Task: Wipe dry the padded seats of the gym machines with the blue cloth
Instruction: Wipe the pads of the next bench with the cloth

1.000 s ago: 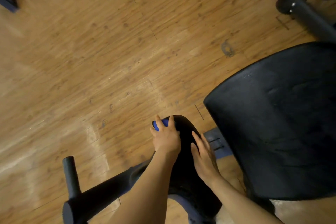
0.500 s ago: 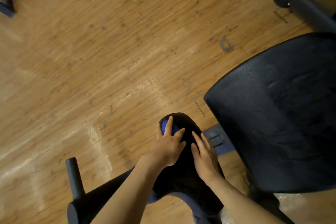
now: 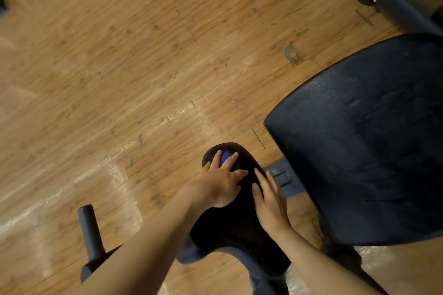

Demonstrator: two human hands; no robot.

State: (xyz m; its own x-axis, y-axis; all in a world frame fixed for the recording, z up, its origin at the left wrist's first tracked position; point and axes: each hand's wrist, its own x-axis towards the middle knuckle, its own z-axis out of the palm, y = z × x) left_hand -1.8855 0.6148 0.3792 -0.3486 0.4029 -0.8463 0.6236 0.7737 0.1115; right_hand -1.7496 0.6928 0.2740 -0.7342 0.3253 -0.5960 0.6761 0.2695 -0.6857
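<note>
Wiping the narrow black padded seat (image 3: 237,220): our left hand (image 3: 221,183), fingers spread, presses the small blue cloth (image 3: 226,160) at its far end; right hand (image 3: 269,201), fingers together, lies flat alongside. Risk: bunched cloth slips off the rounded edge.

Blue cloth (image 3: 226,160) mostly covered by the left hand (image 3: 221,184), only a sliver showing between the spread fingers; the narrow black pad (image 3: 239,225) under both hands is partly masked by them and both forearms. Large black seat (image 3: 364,151) cut off at the right edge. Handle post (image 3: 90,230) base lost behind the left forearm.
</note>
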